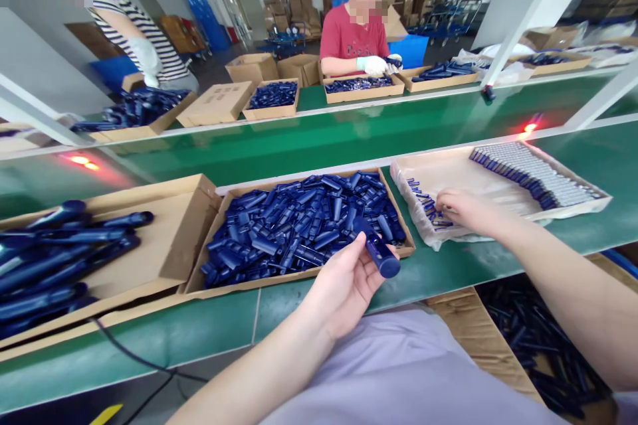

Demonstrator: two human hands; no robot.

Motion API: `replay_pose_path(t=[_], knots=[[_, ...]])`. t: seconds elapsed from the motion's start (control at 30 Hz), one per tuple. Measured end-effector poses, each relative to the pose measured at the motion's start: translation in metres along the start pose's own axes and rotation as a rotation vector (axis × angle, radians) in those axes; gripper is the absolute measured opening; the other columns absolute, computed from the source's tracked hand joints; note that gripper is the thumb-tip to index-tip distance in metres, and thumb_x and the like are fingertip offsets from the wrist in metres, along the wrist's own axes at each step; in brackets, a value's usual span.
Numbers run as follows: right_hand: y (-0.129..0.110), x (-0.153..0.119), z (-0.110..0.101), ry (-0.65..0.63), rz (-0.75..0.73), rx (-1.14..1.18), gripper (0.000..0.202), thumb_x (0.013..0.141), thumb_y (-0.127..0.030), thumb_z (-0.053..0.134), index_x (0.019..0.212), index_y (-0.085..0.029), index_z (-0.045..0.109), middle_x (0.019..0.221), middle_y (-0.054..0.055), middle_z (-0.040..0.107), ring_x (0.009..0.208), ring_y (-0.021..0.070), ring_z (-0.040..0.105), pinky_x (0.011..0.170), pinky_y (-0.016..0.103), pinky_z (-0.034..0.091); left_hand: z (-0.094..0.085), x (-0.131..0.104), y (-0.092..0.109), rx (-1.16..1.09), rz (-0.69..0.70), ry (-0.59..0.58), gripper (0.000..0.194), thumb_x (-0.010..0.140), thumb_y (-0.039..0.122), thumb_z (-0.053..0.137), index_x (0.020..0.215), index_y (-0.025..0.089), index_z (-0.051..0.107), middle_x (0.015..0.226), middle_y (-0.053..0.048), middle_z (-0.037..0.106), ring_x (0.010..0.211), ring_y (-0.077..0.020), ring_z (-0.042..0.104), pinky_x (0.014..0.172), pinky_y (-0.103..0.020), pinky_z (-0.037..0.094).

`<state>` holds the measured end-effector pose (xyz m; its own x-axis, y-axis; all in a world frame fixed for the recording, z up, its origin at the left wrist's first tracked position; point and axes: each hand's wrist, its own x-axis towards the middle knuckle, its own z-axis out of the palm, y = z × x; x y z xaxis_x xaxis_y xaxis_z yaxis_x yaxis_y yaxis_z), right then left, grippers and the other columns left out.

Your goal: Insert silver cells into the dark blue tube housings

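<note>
My left hand (349, 282) is closed around a dark blue plastic tube-shaped housing (379, 254) with a round, flat end and an opening along its side. It is held tilted, just in front of a shallow carton (305, 273) heaped with small dark blue plastic pieces (294, 222). To the right, my right hand (463, 209) reaches into a plastic-lined tray (399, 176). Its fingers are pinched together at a row of small blue and metallic parts (423, 199) along the tray's left side; what they grip is hidden. Rows of silver-and-blue parts (541, 172) fill the tray's far right.
At left, a carton (164, 239) holds long blue housings (64, 252). Below right is an open box of dark parts (548, 345). Beyond the green divider (279, 139), two people stand by more cartons; one wears gloves and handles a dark piece. A black cable (134, 358) hangs at the front left.
</note>
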<state>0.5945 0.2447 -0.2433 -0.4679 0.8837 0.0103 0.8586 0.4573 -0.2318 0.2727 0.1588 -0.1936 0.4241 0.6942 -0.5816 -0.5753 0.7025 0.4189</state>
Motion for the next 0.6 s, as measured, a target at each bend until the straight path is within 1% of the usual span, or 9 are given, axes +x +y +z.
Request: replay_pose_path(t=[0.1,0.17,0.27,0.33,0.4,0.43,0.5,0.53,0.6], knots=[[0.009,0.001,0.003,-0.063,-0.037,-0.043,0.013,0.082,-0.011,0.052,0.088,-0.014,0.064,0.091,0.007,0.060,0.087,0.0223,0.057,0.081,0.030,0.043,-0.002,0.000,-0.002,0.026,0.020,-0.020,0.032,0.088,0.033,0.054,0.109,0.008,0.057,0.102,-0.010,0.063,0.085,-0.0120,0.065,0.071,-0.019,0.057],[0.012,-0.001,-0.003,-0.073,-0.041,-0.069,0.012,0.082,-0.011,0.053,0.087,-0.014,0.064,0.090,0.007,0.061,0.085,0.0227,0.057,0.076,0.030,0.042,-0.003,-0.001,-0.002,0.037,0.015,-0.037,0.034,0.088,0.034,0.054,0.111,0.009,0.057,0.099,-0.010,0.063,0.084,-0.0121,0.065,0.071,-0.020,0.056],[-0.002,-0.006,-0.019,-0.016,-0.024,-0.105,0.012,0.086,-0.015,0.051,0.092,-0.015,0.062,0.093,0.007,0.060,0.080,0.0220,0.057,0.067,0.028,0.041,-0.006,-0.002,-0.002,0.068,-0.012,-0.062,0.039,0.088,0.037,0.055,0.116,0.011,0.056,0.094,-0.009,0.062,0.078,-0.0114,0.064,0.066,-0.018,0.054],[-0.034,-0.010,-0.033,0.072,-0.085,-0.090,0.015,0.093,-0.022,0.049,0.102,-0.018,0.060,0.105,0.006,0.058,0.085,0.0209,0.057,0.068,0.028,0.042,-0.007,-0.002,-0.003,0.116,-0.014,-0.073,0.042,0.087,0.039,0.055,0.120,0.013,0.055,0.091,-0.009,0.062,0.074,-0.0114,0.064,0.063,-0.019,0.053],[-0.080,-0.013,-0.045,0.164,-0.259,-0.051,0.018,0.100,-0.025,0.043,0.108,-0.020,0.059,0.113,0.004,0.055,0.093,0.0199,0.056,0.075,0.028,0.044,-0.007,-0.001,-0.005,0.179,-0.005,-0.097,0.044,0.087,0.041,0.056,0.121,0.013,0.055,0.091,-0.009,0.062,0.073,-0.0120,0.064,0.064,-0.020,0.053],[-0.105,-0.014,-0.049,0.182,-0.361,-0.057,0.020,0.101,-0.022,0.041,0.106,-0.020,0.060,0.110,0.004,0.055,0.093,0.0194,0.055,0.078,0.028,0.044,-0.006,0.000,-0.006,0.209,-0.004,-0.116,0.043,0.086,0.042,0.056,0.118,0.013,0.056,0.091,-0.010,0.062,0.073,-0.0120,0.063,0.064,-0.021,0.053],[-0.147,-0.016,-0.053,0.190,-0.468,-0.165,0.021,0.102,-0.017,0.040,0.095,-0.018,0.060,0.099,0.005,0.054,0.087,0.0197,0.053,0.074,0.030,0.043,-0.006,0.001,-0.008,0.252,0.001,-0.164,0.039,0.086,0.042,0.058,0.112,0.013,0.058,0.091,-0.009,0.061,0.073,-0.0106,0.062,0.065,-0.021,0.053],[-0.162,-0.017,-0.054,0.180,-0.508,-0.215,0.023,0.101,-0.014,0.039,0.090,-0.017,0.059,0.094,0.005,0.053,0.084,0.0202,0.052,0.071,0.031,0.043,-0.006,0.001,-0.008,0.263,0.004,-0.184,0.037,0.085,0.042,0.058,0.108,0.012,0.059,0.090,-0.008,0.060,0.072,-0.0093,0.061,0.065,-0.021,0.053],[-0.180,-0.018,-0.052,0.154,-0.552,-0.267,0.026,0.100,-0.011,0.038,0.083,-0.015,0.057,0.090,0.005,0.051,0.079,0.0202,0.050,0.067,0.032,0.041,-0.007,0.001,-0.009,0.276,0.011,-0.201,0.034,0.085,0.041,0.059,0.102,0.011,0.059,0.086,-0.006,0.059,0.070,-0.0059,0.058,0.065,-0.020,0.052]])
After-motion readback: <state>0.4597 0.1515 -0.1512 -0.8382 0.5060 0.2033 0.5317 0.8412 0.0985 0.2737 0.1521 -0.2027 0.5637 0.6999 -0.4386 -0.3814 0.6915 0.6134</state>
